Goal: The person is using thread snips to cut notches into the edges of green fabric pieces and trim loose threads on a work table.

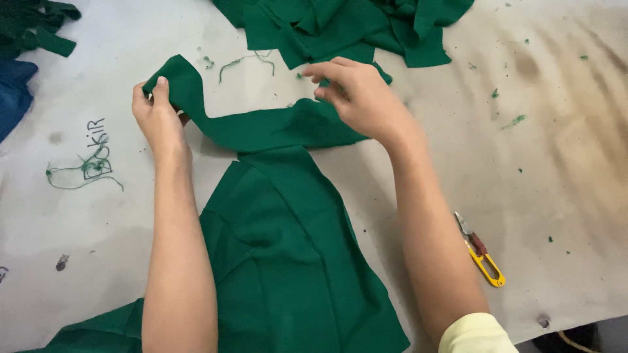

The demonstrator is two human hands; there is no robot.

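Note:
A long green fabric strip [255,127] lies across a pale worktable [543,163]. My left hand [157,117] pinches the strip's left end, which curls up over the fingers. At the strip's right end my right hand [356,95] grips the cloth with bent fingers. Below the strip, between my forearms, a larger green garment piece [288,261] spreads toward the near edge of the table.
A heap of green fabric pieces [340,26] lies at the far edge, more green cloth [33,26] and a blue cloth [13,91] at far left. Yellow-handled thread snips [481,252] rest right of my right forearm. Green thread scraps [82,171] and ink scribbles dot the stained table.

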